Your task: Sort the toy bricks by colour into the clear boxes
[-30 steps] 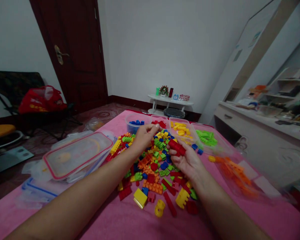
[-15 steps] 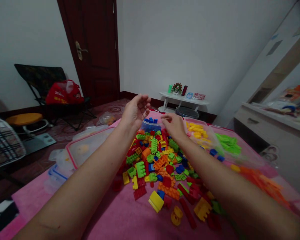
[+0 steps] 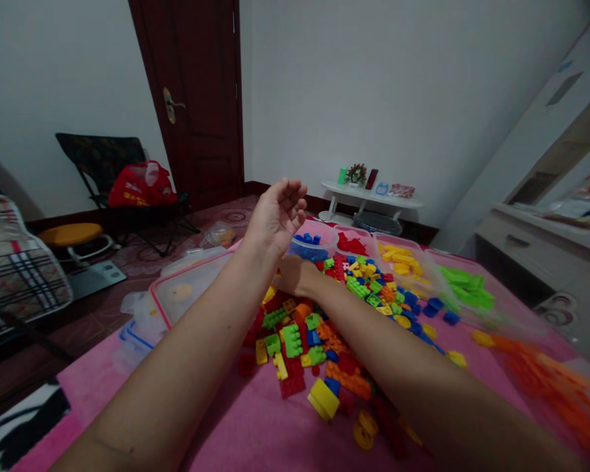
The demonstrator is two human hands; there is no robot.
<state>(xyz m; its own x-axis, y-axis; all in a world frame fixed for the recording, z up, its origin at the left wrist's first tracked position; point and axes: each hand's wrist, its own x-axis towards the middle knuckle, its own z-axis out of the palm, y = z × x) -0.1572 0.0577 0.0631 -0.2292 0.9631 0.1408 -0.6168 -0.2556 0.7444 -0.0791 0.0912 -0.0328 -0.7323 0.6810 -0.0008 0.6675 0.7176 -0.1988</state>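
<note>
My left hand (image 3: 281,213) is raised above the far side of the brick pile, palm turned to the right. Its fingers are loosely bent and no brick shows in the palm. Beneath the left wrist, my right hand (image 3: 295,276) reaches down into the pile; its fingers are hidden behind the left forearm. Toy building bricks in several colours lie heaped on a pink cloth (image 3: 255,436), among them a green brick (image 3: 292,340), a yellow brick (image 3: 323,400) and an orange brick (image 3: 349,380).
Beyond the pile stand clear tubs with blue bricks (image 3: 309,240), red pieces (image 3: 351,244), yellow pieces (image 3: 400,259) and green pieces (image 3: 467,287). Orange pieces (image 3: 545,380) lie at the right. A clear lid with a red rim (image 3: 163,303) rests at the left.
My right hand has moved left and down, from above the bricks to under my left wrist. My left hand stays raised. The view has shifted slightly, and the red pieces' tub now shows.
</note>
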